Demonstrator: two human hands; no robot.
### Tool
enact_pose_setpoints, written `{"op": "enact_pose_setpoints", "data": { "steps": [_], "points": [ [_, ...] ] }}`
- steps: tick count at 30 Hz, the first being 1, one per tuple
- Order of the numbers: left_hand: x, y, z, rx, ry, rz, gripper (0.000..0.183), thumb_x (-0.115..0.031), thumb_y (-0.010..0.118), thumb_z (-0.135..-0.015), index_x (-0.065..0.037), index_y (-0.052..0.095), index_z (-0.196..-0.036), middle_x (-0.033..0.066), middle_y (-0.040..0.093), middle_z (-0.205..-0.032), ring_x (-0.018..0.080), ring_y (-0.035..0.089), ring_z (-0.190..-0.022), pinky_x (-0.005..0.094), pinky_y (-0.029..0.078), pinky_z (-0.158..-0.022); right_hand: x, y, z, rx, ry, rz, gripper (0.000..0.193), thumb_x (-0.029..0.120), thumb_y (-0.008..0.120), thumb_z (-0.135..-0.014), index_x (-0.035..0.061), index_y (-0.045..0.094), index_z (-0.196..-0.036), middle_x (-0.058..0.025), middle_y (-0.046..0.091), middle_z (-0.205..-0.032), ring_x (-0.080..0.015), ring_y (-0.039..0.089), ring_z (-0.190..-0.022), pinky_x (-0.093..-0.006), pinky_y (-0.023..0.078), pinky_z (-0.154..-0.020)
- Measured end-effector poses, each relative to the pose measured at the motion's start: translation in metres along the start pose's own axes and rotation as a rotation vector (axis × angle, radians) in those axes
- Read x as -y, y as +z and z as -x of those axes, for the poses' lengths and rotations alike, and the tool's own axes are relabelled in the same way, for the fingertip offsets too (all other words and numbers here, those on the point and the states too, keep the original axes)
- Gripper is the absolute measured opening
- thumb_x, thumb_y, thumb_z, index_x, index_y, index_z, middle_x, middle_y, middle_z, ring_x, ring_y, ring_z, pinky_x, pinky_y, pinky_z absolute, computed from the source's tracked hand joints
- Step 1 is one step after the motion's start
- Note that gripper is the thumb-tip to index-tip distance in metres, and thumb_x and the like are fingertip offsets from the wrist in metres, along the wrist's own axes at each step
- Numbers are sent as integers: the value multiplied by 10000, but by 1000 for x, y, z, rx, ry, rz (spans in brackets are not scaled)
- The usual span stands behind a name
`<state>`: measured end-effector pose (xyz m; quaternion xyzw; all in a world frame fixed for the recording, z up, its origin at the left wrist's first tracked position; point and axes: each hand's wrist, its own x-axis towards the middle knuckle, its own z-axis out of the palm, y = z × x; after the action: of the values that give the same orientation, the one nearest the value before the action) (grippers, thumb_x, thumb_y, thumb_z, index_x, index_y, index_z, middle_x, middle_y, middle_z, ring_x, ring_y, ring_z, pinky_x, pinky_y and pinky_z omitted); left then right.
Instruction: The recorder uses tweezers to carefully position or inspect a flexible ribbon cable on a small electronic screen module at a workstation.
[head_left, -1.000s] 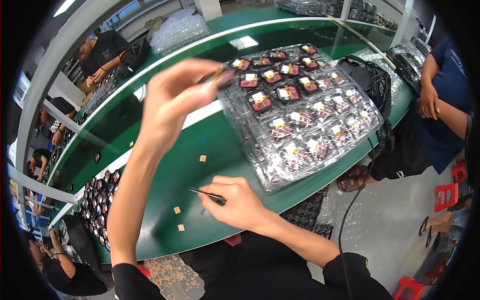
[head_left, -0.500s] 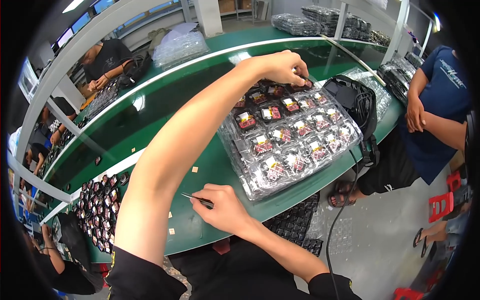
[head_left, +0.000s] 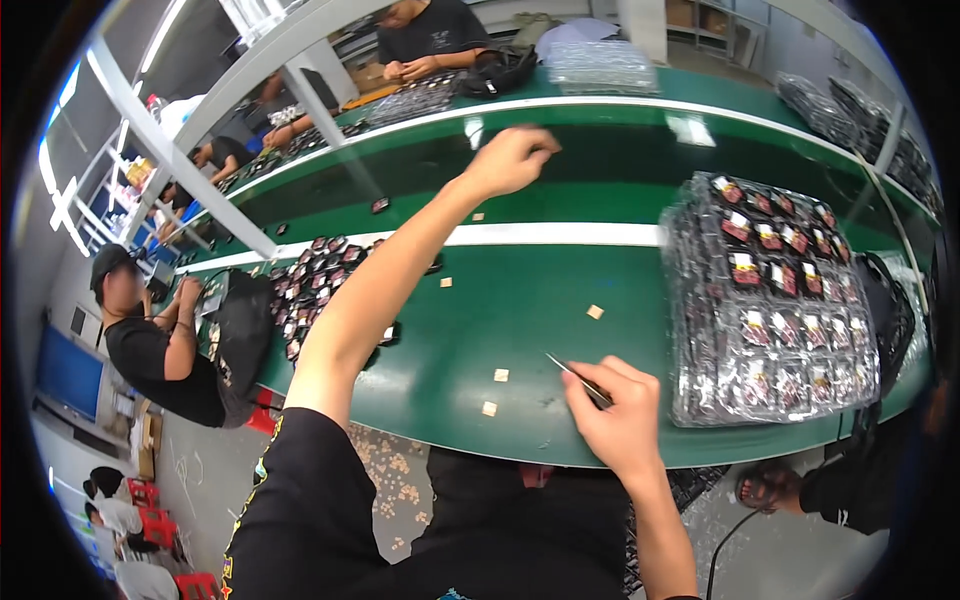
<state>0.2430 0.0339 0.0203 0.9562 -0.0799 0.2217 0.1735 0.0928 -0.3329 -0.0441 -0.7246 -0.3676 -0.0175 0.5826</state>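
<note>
My left hand (head_left: 508, 162) hangs over the dark green belt, arm stretched out. Its fingers look curled but are smeared by motion, so their grip cannot be made out. Closed round a pair of tweezers (head_left: 596, 392), my right hand (head_left: 625, 405) is above the green table (head_left: 450, 345), the thin tip pointing up and left. To its right is a stack of clear plastic trays (head_left: 686, 350); the top one holds small black units with red, white and yellow faces (head_left: 744, 268). A heap of similar black units (head_left: 300, 305) lies left, partly behind my left forearm.
Small tan squares (head_left: 501, 376) lie scattered on the table. A black bag (head_left: 885, 310) is beyond the trays, next to a person's leg. Across the belt (head_left: 600, 145) a co-worker (head_left: 435, 45) sits; another in a cap (head_left: 165, 340) works at the left. White posts (head_left: 312, 105) frame the bench.
My left hand has left the far part of the tray and swung left over the belt. The view has turned left, bringing more of the heap into sight. My right hand still grips the tweezers.
</note>
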Motion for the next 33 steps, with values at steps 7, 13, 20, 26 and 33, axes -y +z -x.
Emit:
{"op": "enact_pose_setpoints", "data": {
  "steps": [7,13,20,26,33],
  "points": [
    [133,-106,189,149,-448,-573,220,-179,726,-980,-94,762,-1179,141,736,-1200,388,682,-1227,496,563,-1049,2,10,-2,63,14,-2,130,25,826,-916,-51,833,-1022,-113,704,-759,-179,635,-571,-330,467,-525],
    [165,-109,213,96,-356,-420,240,-164,690,-1034,-132,695,-1271,166,678,-1206,417,650,-1225,500,532,-1076,-1,13,-4,81,6,55,122,14,830,-908,-53,831,-1009,-100,670,-728,-156,598,-551,-332,433,-503],
    [173,-107,214,-66,-538,-270,321,-177,778,-1006,-66,687,-1293,177,750,-1179,340,732,-1118,447,579,-991,3,13,-3,74,33,60,133,5,843,-899,-52,841,-1020,-71,642,-690,-117,576,-567,-288,406,-529],
    [18,-68,170,165,-169,189,465,-123,805,-984,-29,681,-1423,136,755,-1268,243,722,-1107,397,572,-1010,0,9,-2,24,31,108,119,0,836,-902,-46,829,-1012,-91,633,-696,-155,559,-541,-324,408,-502],
    [-99,-40,184,486,52,409,594,5,770,-887,-44,680,-1472,128,702,-1471,341,643,-1338,469,497,-1174,2,11,-8,22,76,114,109,-8,839,-902,-41,820,-1004,-98,620,-691,-170,560,-544,-327,426,-521]
  ]
}}
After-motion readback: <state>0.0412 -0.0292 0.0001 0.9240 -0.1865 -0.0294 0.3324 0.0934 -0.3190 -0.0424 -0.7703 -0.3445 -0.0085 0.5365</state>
